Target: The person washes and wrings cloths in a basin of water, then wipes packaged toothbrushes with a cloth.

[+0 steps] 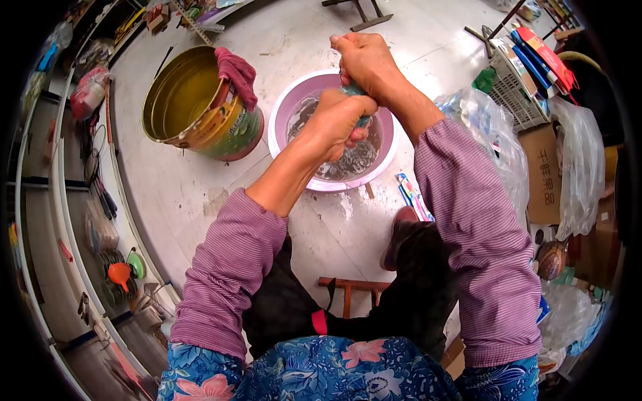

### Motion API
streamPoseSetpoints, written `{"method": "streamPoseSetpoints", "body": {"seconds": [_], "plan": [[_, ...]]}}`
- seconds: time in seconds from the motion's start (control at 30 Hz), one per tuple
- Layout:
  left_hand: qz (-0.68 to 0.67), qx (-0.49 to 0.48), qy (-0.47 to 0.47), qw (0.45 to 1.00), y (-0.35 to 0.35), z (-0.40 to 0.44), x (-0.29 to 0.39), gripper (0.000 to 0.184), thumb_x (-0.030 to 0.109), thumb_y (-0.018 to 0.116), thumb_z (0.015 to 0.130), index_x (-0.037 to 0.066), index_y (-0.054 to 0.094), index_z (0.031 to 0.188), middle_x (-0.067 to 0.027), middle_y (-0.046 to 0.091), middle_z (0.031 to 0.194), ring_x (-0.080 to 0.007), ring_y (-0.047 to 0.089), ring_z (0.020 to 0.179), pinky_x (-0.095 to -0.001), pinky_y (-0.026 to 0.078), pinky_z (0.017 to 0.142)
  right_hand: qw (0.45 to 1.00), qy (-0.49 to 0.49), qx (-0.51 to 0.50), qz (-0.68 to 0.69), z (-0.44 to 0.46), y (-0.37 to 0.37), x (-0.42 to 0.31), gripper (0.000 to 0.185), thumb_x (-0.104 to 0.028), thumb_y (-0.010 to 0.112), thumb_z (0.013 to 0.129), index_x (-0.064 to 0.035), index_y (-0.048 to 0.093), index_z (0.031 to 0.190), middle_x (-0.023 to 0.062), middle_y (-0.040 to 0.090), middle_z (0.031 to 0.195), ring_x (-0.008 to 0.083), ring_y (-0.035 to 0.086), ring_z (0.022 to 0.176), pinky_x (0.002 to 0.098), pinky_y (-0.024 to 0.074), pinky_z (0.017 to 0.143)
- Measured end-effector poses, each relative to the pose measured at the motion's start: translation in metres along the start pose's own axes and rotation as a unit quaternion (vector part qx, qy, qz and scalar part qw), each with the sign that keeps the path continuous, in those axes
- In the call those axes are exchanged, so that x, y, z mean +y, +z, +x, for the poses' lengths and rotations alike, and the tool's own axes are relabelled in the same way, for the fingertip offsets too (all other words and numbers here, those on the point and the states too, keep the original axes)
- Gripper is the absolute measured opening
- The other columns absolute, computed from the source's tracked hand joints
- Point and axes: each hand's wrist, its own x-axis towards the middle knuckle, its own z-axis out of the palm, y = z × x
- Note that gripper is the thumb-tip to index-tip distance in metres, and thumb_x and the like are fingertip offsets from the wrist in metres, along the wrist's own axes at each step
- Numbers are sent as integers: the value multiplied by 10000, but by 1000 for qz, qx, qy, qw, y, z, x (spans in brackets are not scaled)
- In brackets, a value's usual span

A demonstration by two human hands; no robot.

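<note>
Cloth (364,121) clenched; hands (338,120) over basin (281,110)

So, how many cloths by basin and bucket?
2: a teal cloth in the left hand and right hand above the basin, a red cloth draped over the bucket; water may hide more.

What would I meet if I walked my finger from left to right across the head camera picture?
Orange funnel-shaped thing → big bucket → purple basin → cardboard box.
</note>
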Motion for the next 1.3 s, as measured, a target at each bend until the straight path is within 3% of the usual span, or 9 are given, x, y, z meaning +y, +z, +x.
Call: {"method": "streamPoseSetpoints", "body": {"seconds": [0.4,0.53,0.63,0.7,0.8,0.97,1.1,1.2,1.3], "plan": [[295,103,171,935,-11,39,-43,265,144,605,792,-111,585,721,-119,559,552,-176,525,442,-335,396,411,957,-51,118,-258,18,17,45,299,-190,551,823,88,650,774,329,604,835,464,601,844,458,485,790],[368,150,170,902,-10,31,-50,325,179,629,755,-134,585,681,-207,582,546,-249,609,491,-379,478,495,941,-90,166,-280,11,13,65,392,-266,522,863,61,622,671,192,616,592,327,622,585,407,496,627],[449,231,299,810,-10,23,-55,295,184,642,743,-109,607,743,-197,625,651,-226,611,512,-361,484,480,988,80,94,-96,-6,9,48,408,-326,520,898,48,630,778,111,605,565,233,599,531,346,486,554],[193,64,118,972,-12,16,-40,255,206,673,745,-40,625,789,-124,627,684,-174,582,491,-310,443,401,965,213,49,148,-8,2,35,416,-377,506,928,25,604,970,53,592,596,158,585,564,276,471,532],[-45,-46,62,996,-8,-6,-15,207,236,678,786,42,607,773,-12,533,600,-77,500,441,-198,282,313,961,91,-159,206,-10,-40,22,510,-426,476,937,15,525,1187,86,639,796,196,624,771,300,518,689],[-450,-435,-66,777,0,-5,-16,446,453,661,804,32,536,881,-23,510,695,-57,412,415,-155,261,312,855,-74,-303,415,-18,-46,4,865,-598,461,872,-6,182,1436,166,490,1300,300,382,1282,477,396,1010],[-571,-466,-114,666,22,-2,-29,542,539,671,760,30,511,857,-22,502,685,-54,416,428,-146,271,298,748,-187,-412,486,-5,-24,4,993,-573,574,817,-27,43,1454,143,374,1419,307,143,1396,553,210,1096],[-558,-456,-98,687,18,-9,-17,553,564,670,737,45,507,843,-1,490,659,-49,410,410,-147,271,295,699,-227,-435,521,-7,-11,4,925,-522,590,828,-27,69,1409,124,353,1346,283,127,1311,530,199,1044],[-505,-437,-3,745,17,-20,-11,334,414,628,730,140,565,910,8,464,711,-31,372,419,-116,241,324,776,-181,-341,499,-23,-5,2,808,-481,586,844,-21,144,1341,99,353,1212,251,165,1168,487,233,950]]}}
